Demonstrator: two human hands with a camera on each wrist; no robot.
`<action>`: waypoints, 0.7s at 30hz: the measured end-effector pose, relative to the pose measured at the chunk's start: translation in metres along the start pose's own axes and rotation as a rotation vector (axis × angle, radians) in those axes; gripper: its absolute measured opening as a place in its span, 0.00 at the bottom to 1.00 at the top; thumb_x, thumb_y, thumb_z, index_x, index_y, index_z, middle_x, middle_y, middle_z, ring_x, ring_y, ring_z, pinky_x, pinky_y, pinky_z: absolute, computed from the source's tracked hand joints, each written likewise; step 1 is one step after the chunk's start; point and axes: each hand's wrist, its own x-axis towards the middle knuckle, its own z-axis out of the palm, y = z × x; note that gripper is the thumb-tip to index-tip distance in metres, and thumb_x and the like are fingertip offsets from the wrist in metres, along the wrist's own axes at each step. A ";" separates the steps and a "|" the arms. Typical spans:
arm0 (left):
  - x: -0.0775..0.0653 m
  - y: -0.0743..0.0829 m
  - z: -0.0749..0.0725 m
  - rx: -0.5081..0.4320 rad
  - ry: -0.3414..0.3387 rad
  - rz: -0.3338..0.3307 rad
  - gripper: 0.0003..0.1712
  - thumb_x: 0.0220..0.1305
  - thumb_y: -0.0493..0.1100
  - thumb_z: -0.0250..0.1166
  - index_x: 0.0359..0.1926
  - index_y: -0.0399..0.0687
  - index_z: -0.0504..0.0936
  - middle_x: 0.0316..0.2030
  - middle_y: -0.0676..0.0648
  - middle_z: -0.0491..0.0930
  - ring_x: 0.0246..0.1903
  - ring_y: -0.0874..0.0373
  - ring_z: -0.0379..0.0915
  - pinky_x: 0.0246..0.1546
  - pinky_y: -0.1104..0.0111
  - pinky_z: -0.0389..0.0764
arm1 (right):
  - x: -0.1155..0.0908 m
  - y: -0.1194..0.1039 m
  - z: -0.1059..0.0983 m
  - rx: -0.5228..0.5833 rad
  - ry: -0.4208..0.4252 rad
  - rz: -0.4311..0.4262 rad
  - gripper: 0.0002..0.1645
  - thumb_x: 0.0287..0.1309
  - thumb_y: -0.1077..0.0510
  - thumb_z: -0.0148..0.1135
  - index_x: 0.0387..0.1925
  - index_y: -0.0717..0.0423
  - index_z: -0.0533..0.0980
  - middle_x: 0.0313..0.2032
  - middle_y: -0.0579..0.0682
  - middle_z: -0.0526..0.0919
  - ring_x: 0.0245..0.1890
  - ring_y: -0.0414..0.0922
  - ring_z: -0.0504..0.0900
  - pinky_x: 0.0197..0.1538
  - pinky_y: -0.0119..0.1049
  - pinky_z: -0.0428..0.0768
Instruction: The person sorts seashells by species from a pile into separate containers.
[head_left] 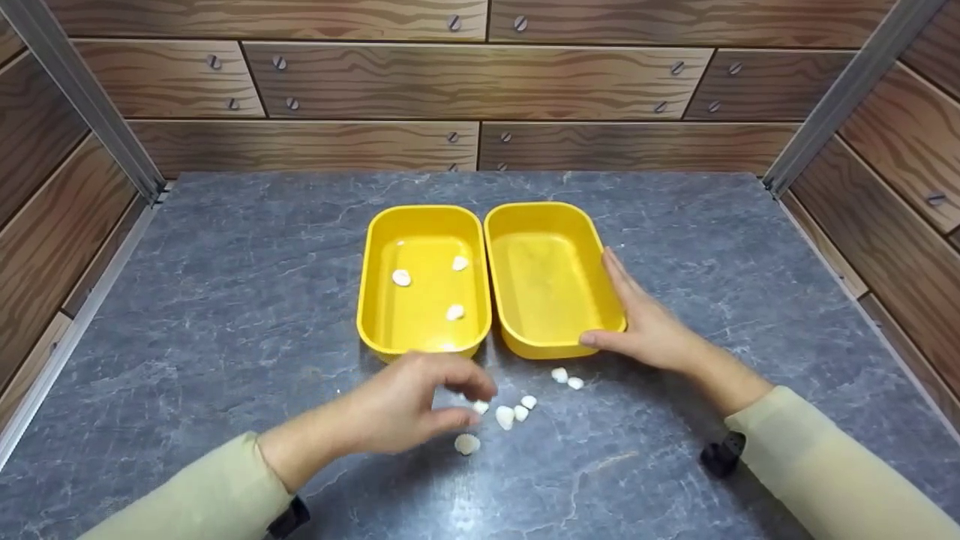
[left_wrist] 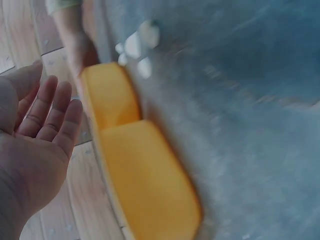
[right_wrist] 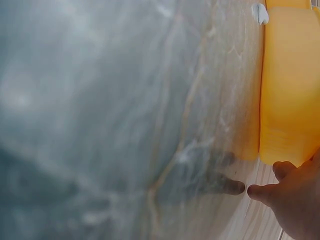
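Note:
Two yellow plastic bins stand side by side in the head view. The left bin point(head_left: 420, 326) holds several small white seashells point(head_left: 402, 277); inside the right bin point(head_left: 547, 277) only its bare floor shows. My left hand point(head_left: 409, 401) hovers near the front edge of the left bin, fingers loosely bent, and the left wrist view shows nothing in its palm point(left_wrist: 37, 150). Below its fingertips are loose shells on the table, a ridged one point(head_left: 466, 444) nearest me. My right hand point(head_left: 660, 330) rests against the right bin's outer side, thumb at the front corner.
More white shells point(head_left: 505, 417) lie in front of the right bin, two of them point(head_left: 567, 379) close to its front wall. The grey marbled table point(head_left: 247, 300) is bordered by wood-patterned walls point(head_left: 480, 82) and metal posts point(head_left: 832, 105).

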 end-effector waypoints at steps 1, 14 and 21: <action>-0.002 -0.003 0.003 0.005 -0.015 -0.007 0.13 0.68 0.36 0.74 0.52 0.45 0.88 0.49 0.50 0.89 0.51 0.61 0.83 0.58 0.65 0.83 | 0.000 0.000 0.000 0.000 0.001 0.001 0.75 0.61 0.36 0.75 0.86 0.49 0.32 0.85 0.51 0.31 0.82 0.65 0.44 0.78 0.67 0.49; -0.020 -0.038 0.027 0.002 -0.072 -0.099 0.14 0.66 0.39 0.76 0.51 0.43 0.88 0.48 0.50 0.88 0.50 0.63 0.82 0.58 0.67 0.82 | 0.000 0.001 0.000 0.005 -0.007 0.016 0.75 0.61 0.36 0.75 0.86 0.48 0.32 0.85 0.51 0.31 0.82 0.65 0.46 0.78 0.67 0.50; -0.020 -0.050 0.031 0.041 -0.073 -0.076 0.15 0.64 0.40 0.78 0.51 0.47 0.88 0.47 0.53 0.85 0.47 0.63 0.79 0.53 0.67 0.81 | 0.000 -0.001 -0.001 -0.006 -0.014 0.024 0.74 0.62 0.36 0.74 0.86 0.46 0.31 0.85 0.50 0.32 0.82 0.67 0.46 0.77 0.69 0.50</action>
